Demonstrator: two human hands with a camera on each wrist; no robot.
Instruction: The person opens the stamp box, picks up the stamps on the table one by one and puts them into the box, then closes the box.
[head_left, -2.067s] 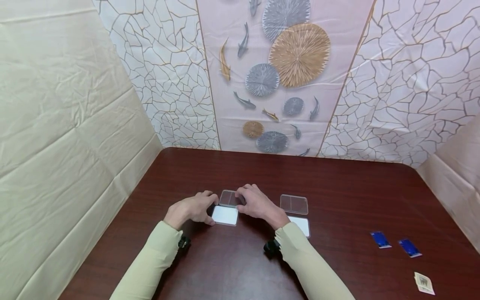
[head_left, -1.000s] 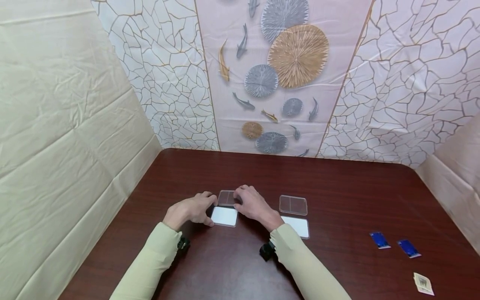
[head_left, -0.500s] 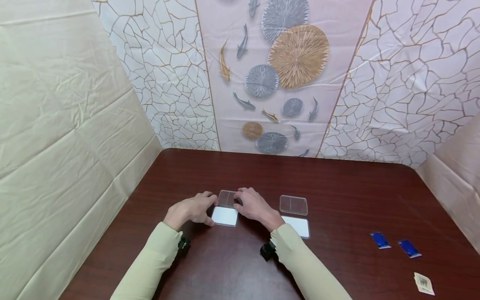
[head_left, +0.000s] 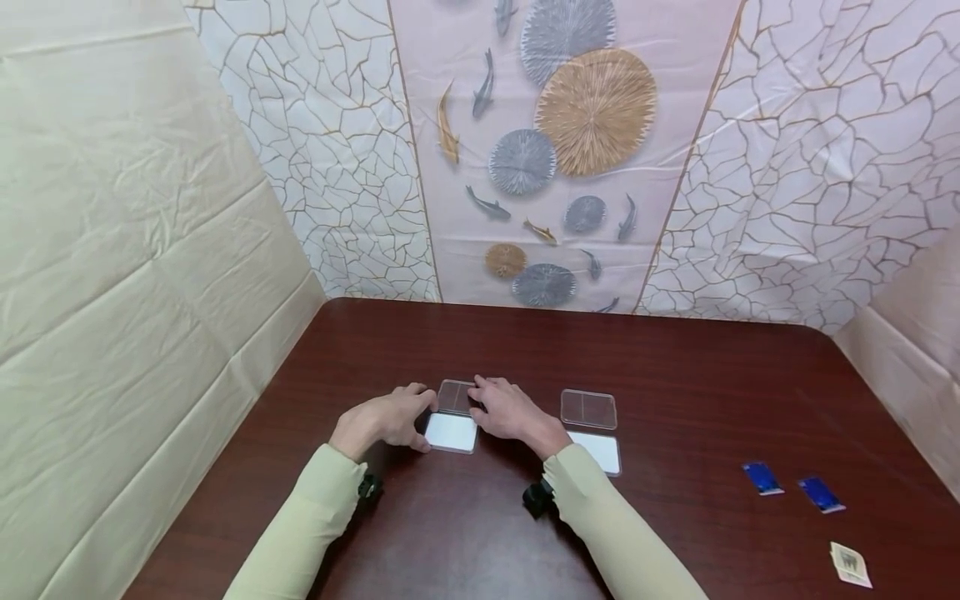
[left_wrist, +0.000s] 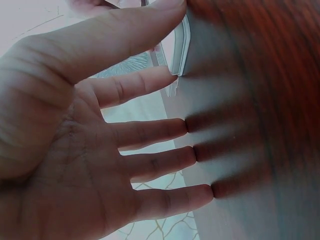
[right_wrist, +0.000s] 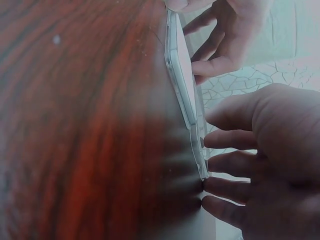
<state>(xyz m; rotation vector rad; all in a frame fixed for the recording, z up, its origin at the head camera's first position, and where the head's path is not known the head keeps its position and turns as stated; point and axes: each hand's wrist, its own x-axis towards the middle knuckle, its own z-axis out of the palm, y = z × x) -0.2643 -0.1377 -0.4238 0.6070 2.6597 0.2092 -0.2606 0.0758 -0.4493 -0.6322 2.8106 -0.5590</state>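
On the table lies a clear plastic case, its see-through lid (head_left: 453,397) folded out flat behind a base with a white rectangle (head_left: 452,432) in it. My left hand (head_left: 386,421) is at the base's left side. Its thumb and index fingertip touch the case's edge, while the other straight fingers (left_wrist: 155,165) reach down to the tabletop. My right hand (head_left: 512,408) rests at the case's right side, fingertips at the lid's right edge and thumb near the base's corner. The right wrist view shows those fingers (right_wrist: 230,162) loosely bent along the lid.
A second clear case lies opened to the right, with its lid (head_left: 588,409) behind a white rectangle (head_left: 600,452) partly covered by my right forearm. Farther right are a blue packet (head_left: 762,478), another blue packet (head_left: 822,494) and a small cream card (head_left: 850,565).
My right hand has drawn down slightly and its fingers have settled lower over the lid's right edge. The left hand and the case have stayed in place.
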